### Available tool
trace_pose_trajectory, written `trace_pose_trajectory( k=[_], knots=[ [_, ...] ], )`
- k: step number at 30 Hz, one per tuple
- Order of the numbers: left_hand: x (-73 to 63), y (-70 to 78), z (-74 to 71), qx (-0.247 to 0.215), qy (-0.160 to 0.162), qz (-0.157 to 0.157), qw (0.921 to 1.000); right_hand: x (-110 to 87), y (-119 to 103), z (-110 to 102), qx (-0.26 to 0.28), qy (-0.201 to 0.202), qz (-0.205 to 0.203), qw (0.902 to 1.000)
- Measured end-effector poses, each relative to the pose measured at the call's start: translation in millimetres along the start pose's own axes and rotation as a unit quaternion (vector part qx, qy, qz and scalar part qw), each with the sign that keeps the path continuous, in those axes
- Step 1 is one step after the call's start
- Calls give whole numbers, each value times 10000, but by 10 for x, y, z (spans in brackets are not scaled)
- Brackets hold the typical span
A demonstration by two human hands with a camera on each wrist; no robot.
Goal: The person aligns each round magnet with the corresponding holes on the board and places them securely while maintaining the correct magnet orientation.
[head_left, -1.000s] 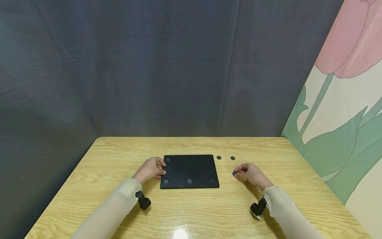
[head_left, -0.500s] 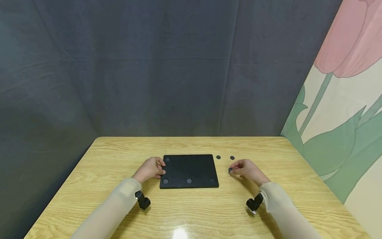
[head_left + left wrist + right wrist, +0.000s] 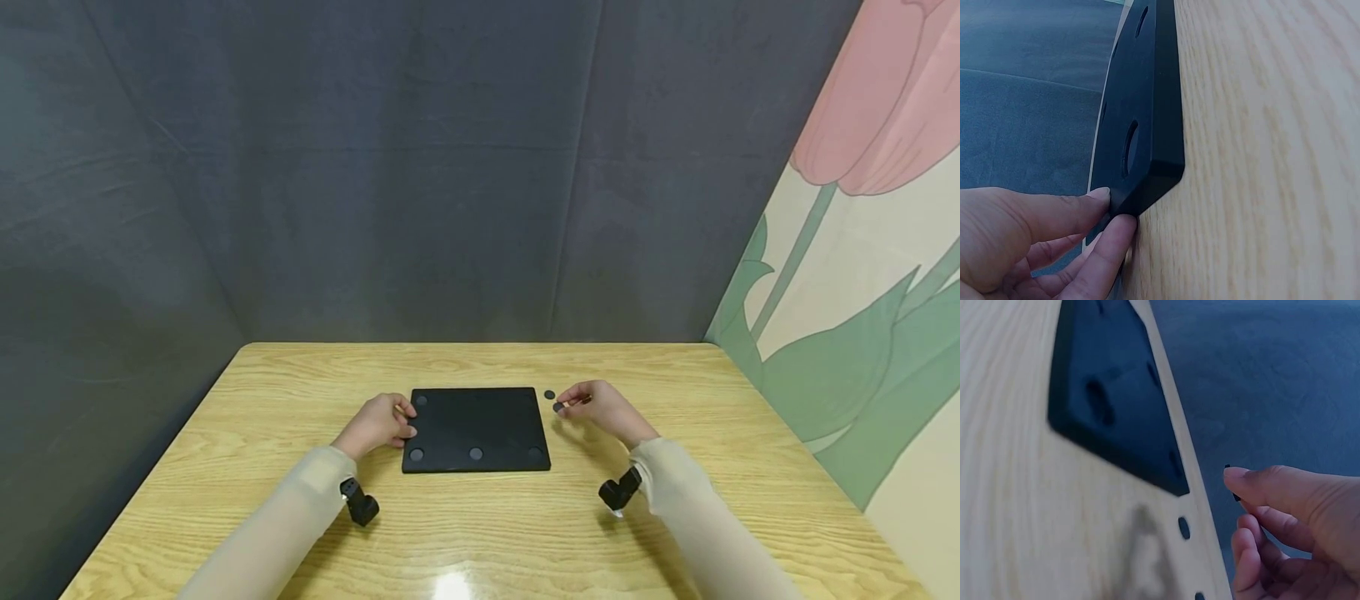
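A thin black rectangular board (image 3: 480, 425) lies flat on the table, with several round recesses along its edges. My left hand (image 3: 377, 427) pinches the board's left edge; in the left wrist view the thumb lies on its face and a finger against its side. Between thumb and fingertips my right hand (image 3: 603, 410) pinches a small dark disc (image 3: 558, 407), just right of the board's far right corner. In the right wrist view only the held disc's rim shows past the thumb. A loose disc (image 3: 550, 395) lies close beyond those fingertips; a second loose disc (image 3: 1200, 595) shows in the right wrist view.
The wood-grain table (image 3: 480, 533) runs back to a dark grey curtain (image 3: 420, 183). On the right hangs a panel with a tulip print (image 3: 855, 333). Each wrist wears a small black camera.
My right hand has moved left and away from me with the disc, from the table right of the board toward its far right corner. The left hand has stayed in place.
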State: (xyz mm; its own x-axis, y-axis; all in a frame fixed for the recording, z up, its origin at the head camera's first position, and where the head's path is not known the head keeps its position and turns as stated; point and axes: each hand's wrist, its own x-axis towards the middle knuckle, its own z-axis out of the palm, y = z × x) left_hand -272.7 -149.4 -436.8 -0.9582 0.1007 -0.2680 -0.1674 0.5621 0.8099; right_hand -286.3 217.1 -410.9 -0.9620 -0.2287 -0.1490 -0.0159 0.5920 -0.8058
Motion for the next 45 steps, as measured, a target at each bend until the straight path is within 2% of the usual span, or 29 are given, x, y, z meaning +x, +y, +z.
trace_pose_trajectory(
  k=[3,10,17,25,35,39,45],
  knots=[
    [7,-3,4,4,10,8,10000,39,-77,14,122,-31,-69,9999],
    [22,-25,4,-8,36,31,10000,158,-306,39,15,-37,-246,9997],
    [23,-27,7,3,39,53,10000,289,-469,64,21,-100,-196,9998],
    [-6,-3,11,42,45,45,10000,430,-546,160,180,-59,-357,9992],
    [-25,31,15,103,53,22,9999,548,-636,351,127,46,-571,9983],
    [-15,24,4,121,72,48,9999,631,-654,453,24,75,-722,9974],
    [1,-11,-12,107,87,54,9999,717,-652,637,38,84,-706,9975]
  ],
)
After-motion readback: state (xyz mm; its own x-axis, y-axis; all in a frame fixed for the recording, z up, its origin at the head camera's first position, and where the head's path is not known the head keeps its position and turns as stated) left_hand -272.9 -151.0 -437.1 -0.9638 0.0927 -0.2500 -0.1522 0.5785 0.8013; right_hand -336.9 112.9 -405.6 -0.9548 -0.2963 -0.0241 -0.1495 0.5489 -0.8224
